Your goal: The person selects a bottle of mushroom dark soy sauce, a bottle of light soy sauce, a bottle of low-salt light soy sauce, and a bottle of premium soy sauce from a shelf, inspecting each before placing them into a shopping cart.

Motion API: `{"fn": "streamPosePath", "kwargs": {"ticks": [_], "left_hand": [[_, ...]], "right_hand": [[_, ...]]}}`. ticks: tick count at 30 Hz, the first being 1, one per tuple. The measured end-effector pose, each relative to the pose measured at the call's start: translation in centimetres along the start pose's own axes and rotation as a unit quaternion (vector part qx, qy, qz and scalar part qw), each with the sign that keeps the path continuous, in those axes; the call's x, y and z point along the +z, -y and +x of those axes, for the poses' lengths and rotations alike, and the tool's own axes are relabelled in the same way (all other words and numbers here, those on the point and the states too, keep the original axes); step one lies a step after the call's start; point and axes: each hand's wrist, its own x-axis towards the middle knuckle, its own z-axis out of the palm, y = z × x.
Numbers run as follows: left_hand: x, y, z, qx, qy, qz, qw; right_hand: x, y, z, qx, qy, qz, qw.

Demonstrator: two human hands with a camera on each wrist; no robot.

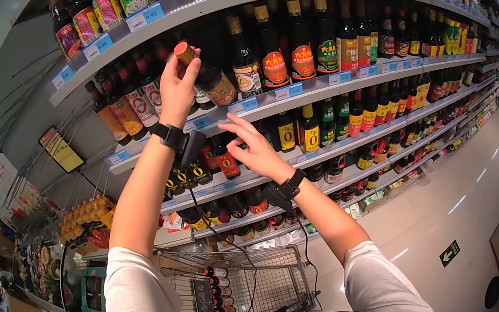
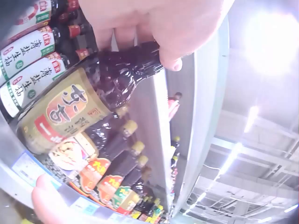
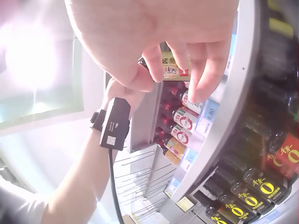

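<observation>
My left hand (image 1: 179,90) grips a dark soy sauce bottle (image 1: 216,87) by its neck, just under the gold cap. The bottle tilts at the front of the second shelf, its base close over the price tags. In the left wrist view its gold label (image 2: 65,109) faces the camera, and the fingers wrap round the neck. Below the shelf edge, my right hand (image 1: 255,147) is spread with nothing in it, its fingertips pointing up toward the bottle's base. White-labelled soy sauce bottles (image 1: 140,104) stand left of the held bottle; another bottle (image 1: 245,68) stands to its right.
More bottles (image 1: 301,59) line the shelves in rows, with blue price tags (image 1: 289,91) along the edges. Below me stands a wire shopping cart (image 1: 268,270) with several bottles (image 1: 222,296) lying in it. Cables hang from both wrists. Bare hooks (image 1: 19,101) stick out at left.
</observation>
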Motion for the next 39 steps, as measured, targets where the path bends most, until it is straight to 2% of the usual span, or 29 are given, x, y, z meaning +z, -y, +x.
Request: {"fn": "streamPosePath", "kwargs": {"ticks": [3, 5, 9, 10, 11, 13, 14, 16, 18, 19, 21, 22, 23, 25, 26, 28, 29, 31, 32, 33, 35, 37, 39], "left_hand": [[-1.8, -3.9, -1.2, 0.056, -0.051, -0.057, 0.996], [-4.2, -7.1, -2.3, 0.081, -0.034, -0.111, 0.99], [-8.3, -14.1, -8.6, 0.009, -0.023, -0.167, 0.986], [-9.2, -14.8, -10.9, -0.026, -0.014, -0.192, 0.981], [-10.1, -15.3, -13.3, -0.063, -0.006, -0.219, 0.974], [-11.3, -15.8, -18.9, -0.161, -0.032, -0.262, 0.951], [-11.8, -15.4, -21.7, -0.203, -0.052, -0.284, 0.936], [-13.5, -13.2, -27.8, -0.289, -0.099, -0.326, 0.895], [-15.3, -11.7, -34.1, -0.376, -0.175, -0.387, 0.824], [-16.0, -11.6, -37.3, -0.399, -0.203, -0.404, 0.798], [-16.5, -11.5, -43.4, -0.393, -0.239, -0.451, 0.764], [-16.4, -12.3, -45.6, -0.403, -0.269, -0.491, 0.724], [-16.4, -13.2, -47.1, -0.408, -0.299, -0.504, 0.7], [-16.9, -13.6, -50.4, -0.394, -0.334, -0.496, 0.698], [-17.1, -13.7, -51.6, -0.392, -0.353, -0.497, 0.689], [-17.8, -13.7, -52.1, -0.344, -0.365, -0.507, 0.701], [-18.2, -14.1, -52.2, -0.342, -0.386, -0.502, 0.695], [-19.2, -14.6, -52.1, -0.342, -0.425, -0.463, 0.699], [-19.6, -15.2, -51.9, -0.33, -0.444, -0.452, 0.7], [-19.9, -15.3, -52.2, -0.322, -0.456, -0.445, 0.701], [-20.5, -15.6, -52.8, -0.338, -0.457, -0.412, 0.712], [-20.7, -16.5, -52.9, -0.335, -0.445, -0.408, 0.723], [-21.1, -17.2, -53.0, -0.344, -0.455, -0.408, 0.712]], "right_hand": [[1.3, 3.1, -1.6, 0.006, -0.008, -0.012, 1.0], [2.5, 5.2, -2.7, -0.015, -0.063, -0.044, 0.997], [6.1, 9.6, -4.9, -0.064, -0.182, -0.102, 0.976], [7.3, 10.6, -6.2, -0.038, -0.163, -0.096, 0.981], [8.3, 10.1, -7.4, -0.052, -0.107, -0.114, 0.986], [11.6, 11.8, -10.7, 0.036, 0.028, -0.015, 0.999], [13.5, 10.9, -12.7, 0.084, 0.096, 0.054, 0.99], [17.5, 10.9, -16.8, 0.193, 0.159, 0.164, 0.954], [20.6, 11.0, -20.4, 0.318, 0.194, 0.283, 0.884], [21.5, 11.2, -21.9, 0.373, 0.208, 0.29, 0.856], [23.1, 10.6, -24.4, 0.45, 0.244, 0.307, 0.802], [23.7, 10.0, -25.8, 0.473, 0.275, 0.323, 0.772], [24.8, 9.9, -26.9, 0.488, 0.264, 0.372, 0.744], [25.9, 9.8, -27.9, 0.514, 0.314, 0.354, 0.715], [26.4, 9.9, -27.9, 0.502, 0.339, 0.328, 0.725], [27.4, 9.7, -27.6, 0.477, 0.37, 0.292, 0.742], [28.0, 9.9, -27.4, 0.484, 0.386, 0.284, 0.732], [28.7, 10.8, -27.0, 0.458, 0.361, 0.227, 0.78], [29.0, 10.9, -26.9, 0.443, 0.353, 0.226, 0.793], [29.2, 11.0, -27.1, 0.44, 0.367, 0.228, 0.787], [29.7, 11.1, -27.6, 0.336, 0.379, 0.155, 0.848], [29.9, 11.1, -28.1, 0.337, 0.377, 0.167, 0.846], [30.3, 11.5, -28.6, 0.361, 0.358, 0.208, 0.836]]}}
